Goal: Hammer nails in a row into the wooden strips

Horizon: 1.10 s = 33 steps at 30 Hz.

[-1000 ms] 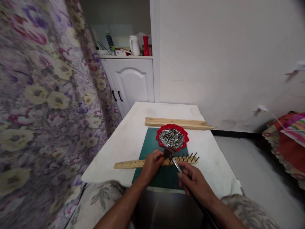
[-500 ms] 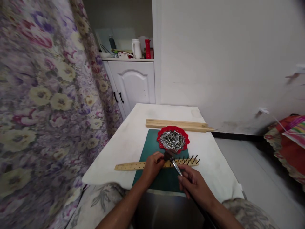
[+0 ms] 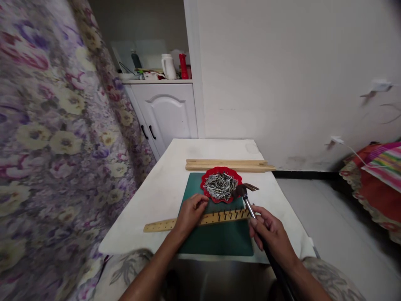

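My right hand (image 3: 272,230) is wrapped round a claw hammer (image 3: 247,202), whose metal neck slants up to a dark head beside the red dish. My left hand (image 3: 191,212) rests over a drilled wooden strip (image 3: 158,225), thumb and fingertips pinched together; whatever may be between them is too small to make out. Several dark nails (image 3: 231,215) stand upright in the right part of the strip, while bare holes show at its left end. Just beyond the strip, a red scalloped dish (image 3: 204,190) holds a heap of loose silver nails (image 3: 221,186).
A green mat (image 3: 216,242) lies under the strip and dish on a white-covered table (image 3: 140,209). Wooden bars (image 3: 225,165) lie across the far part of the table. A flowered curtain (image 3: 62,146) hangs at left, and a white cabinet (image 3: 169,110) stands behind.
The hammer has moved right and up, away from the left fingers, and its claw now shows. The left hand has drawn slightly off the nails. The whole view has shifted a little.
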Tool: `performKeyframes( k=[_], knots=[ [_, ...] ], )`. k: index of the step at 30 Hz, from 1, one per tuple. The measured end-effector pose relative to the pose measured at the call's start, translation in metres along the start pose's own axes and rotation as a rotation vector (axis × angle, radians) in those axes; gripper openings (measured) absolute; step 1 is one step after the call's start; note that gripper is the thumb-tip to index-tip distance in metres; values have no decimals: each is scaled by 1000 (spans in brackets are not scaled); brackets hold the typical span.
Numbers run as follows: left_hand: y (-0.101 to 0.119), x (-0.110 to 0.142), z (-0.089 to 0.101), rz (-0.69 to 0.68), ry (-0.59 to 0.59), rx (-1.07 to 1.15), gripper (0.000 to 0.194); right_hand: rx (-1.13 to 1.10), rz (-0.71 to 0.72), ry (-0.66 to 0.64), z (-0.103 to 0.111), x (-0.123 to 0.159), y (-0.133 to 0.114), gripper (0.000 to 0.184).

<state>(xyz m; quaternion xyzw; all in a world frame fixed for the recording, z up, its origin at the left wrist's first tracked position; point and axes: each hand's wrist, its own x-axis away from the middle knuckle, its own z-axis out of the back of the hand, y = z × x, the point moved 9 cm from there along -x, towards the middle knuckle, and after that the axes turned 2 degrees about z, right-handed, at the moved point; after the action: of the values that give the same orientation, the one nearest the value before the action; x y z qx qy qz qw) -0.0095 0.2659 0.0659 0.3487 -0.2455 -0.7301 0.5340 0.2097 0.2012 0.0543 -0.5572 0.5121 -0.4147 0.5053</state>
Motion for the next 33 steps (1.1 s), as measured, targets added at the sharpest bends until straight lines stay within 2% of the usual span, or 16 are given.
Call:
performKeyframes(
  k=[4,7,10,13,18,28,31,33],
  knots=[
    [13,-29,-4,-87,-43,-109,16,-12,-6,5,1,0,-1,38],
    [18,-53,-21,-126,-110,-252,14,-3,-10,4,1,1,-3,39],
    [14,-71,-41,-108,-183,-422,16,1,-11,6,2,1,-4,40],
    [7,-83,-52,-79,-205,-485,17,-1,-7,10,5,1,-4,40],
    [5,-91,-59,-94,-234,-497,15,-3,-1,-6,5,0,-5,39],
    [21,-89,-66,-251,-318,-491,11,-6,5,-5,2,0,-7,36],
    [25,-86,-61,-270,-291,-456,14,0,-2,-9,1,0,-7,37],
    [29,-84,-51,-270,-240,-375,13,-3,-7,-10,2,-1,-6,37]
  ],
)
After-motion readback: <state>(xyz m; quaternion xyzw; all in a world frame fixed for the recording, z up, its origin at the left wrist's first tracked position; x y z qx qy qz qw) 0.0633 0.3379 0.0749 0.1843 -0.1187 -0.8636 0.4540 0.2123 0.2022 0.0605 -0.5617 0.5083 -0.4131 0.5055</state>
